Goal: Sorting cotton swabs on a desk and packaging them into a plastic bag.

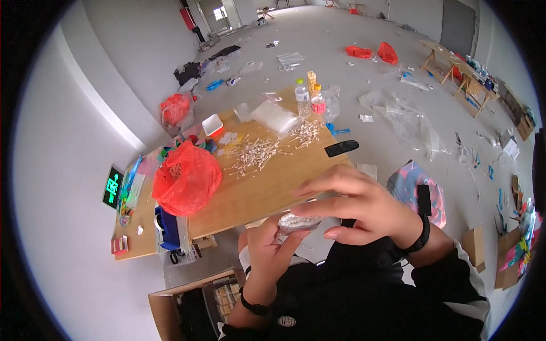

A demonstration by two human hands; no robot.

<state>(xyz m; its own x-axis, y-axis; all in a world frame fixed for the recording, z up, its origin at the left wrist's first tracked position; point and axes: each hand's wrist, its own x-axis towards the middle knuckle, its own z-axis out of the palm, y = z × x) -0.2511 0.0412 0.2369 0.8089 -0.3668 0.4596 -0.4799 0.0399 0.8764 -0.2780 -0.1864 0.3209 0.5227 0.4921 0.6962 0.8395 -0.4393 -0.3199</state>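
Note:
My left hand [267,250] holds a small clear bag of cotton swabs [298,222] from below, close to my chest. Over the bag's top, my right hand [355,207] curls with thumb and fingers pinching it. Both hands hover just in front of the near edge of a wooden table [250,193]. Loose cotton swabs [256,154] lie scattered across the middle of the table.
A red plastic bag [186,177] sits on the table's left part, a clear plastic pack [276,116] and two bottles [310,99] at the far end. A black flat object [341,148] lies at the right edge. An open cardboard box [187,304] stands on the floor lower left.

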